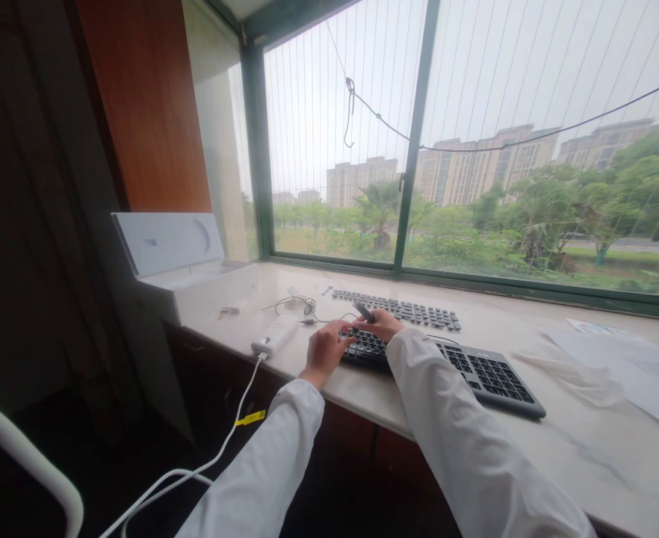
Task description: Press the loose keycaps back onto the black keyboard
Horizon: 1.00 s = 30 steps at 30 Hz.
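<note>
A window (416, 142) fills the view beyond the keyboard (494, 377). The worktop (576, 448) runs under the keyboard and on past both its ends, pale and faintly veined. Well to the left of the keyboard stands a white box (211, 299), its lid raised. The keyboard itself, dark, lies near the worktop's front edge, partly hidden by the right sleeve (453, 403). To its right is a sheet (637, 370), with a crumpled wrap (576, 376) between the two. Just beyond the keyboard, on its window side, loose keycaps (413, 310) sit in rows. A white cable (245, 400) hangs left of it, plugged into a white block (276, 334) beside its left end. The left hand (325, 347) is at the keyboard's left end, fingers bent over the keys; whether its grip holds anything, I cannot tell. The right hand (382, 326), above the same part, has its grip closed around a dark tool (364, 312). Left of the keyboard, the cable carries a yellow tag (251, 418).
</note>
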{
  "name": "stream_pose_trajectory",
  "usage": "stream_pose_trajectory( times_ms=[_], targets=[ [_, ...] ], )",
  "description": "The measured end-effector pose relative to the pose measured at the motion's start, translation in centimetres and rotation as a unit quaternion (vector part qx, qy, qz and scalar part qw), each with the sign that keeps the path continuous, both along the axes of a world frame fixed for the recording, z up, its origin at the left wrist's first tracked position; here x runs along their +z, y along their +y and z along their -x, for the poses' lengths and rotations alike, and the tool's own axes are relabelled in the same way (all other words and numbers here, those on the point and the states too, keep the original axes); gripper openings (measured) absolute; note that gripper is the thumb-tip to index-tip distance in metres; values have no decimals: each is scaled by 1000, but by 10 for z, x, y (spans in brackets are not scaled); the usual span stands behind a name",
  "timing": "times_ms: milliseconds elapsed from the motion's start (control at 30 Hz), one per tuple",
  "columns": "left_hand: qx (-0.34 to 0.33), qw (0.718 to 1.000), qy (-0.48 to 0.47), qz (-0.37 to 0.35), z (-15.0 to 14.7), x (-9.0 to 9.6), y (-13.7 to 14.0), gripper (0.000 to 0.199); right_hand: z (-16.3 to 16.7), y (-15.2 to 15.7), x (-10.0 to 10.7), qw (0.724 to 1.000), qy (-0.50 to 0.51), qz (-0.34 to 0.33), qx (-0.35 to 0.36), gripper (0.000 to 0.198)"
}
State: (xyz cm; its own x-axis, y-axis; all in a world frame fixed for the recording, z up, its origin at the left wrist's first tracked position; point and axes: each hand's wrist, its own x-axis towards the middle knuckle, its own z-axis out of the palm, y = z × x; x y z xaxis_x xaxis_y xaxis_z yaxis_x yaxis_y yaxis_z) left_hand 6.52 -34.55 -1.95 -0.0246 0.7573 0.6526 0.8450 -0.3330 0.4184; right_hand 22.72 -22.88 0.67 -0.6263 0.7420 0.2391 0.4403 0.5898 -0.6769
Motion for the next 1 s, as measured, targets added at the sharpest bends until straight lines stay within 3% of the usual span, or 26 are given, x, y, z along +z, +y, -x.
stream_pose_trajectory(
  times_ms=[200, 433, 667, 1000],
  targets=[
    [27, 1000, 1, 1, -1, -1, 0, 20, 3, -5, 2, 1000, -7, -2, 25, 43],
    [38, 999, 2, 10, -2, 1, -2, 19, 1, -4, 4, 1000, -10, 0, -17, 45],
    [62, 998, 5, 28, -3, 4, -5, 16, -3, -3, 7, 1000, -1, 16, 12, 42],
    [45, 998, 21, 38, -6, 4, -6, 17, -2, -3, 3, 999, -28, -2, 25, 37]
  ],
)
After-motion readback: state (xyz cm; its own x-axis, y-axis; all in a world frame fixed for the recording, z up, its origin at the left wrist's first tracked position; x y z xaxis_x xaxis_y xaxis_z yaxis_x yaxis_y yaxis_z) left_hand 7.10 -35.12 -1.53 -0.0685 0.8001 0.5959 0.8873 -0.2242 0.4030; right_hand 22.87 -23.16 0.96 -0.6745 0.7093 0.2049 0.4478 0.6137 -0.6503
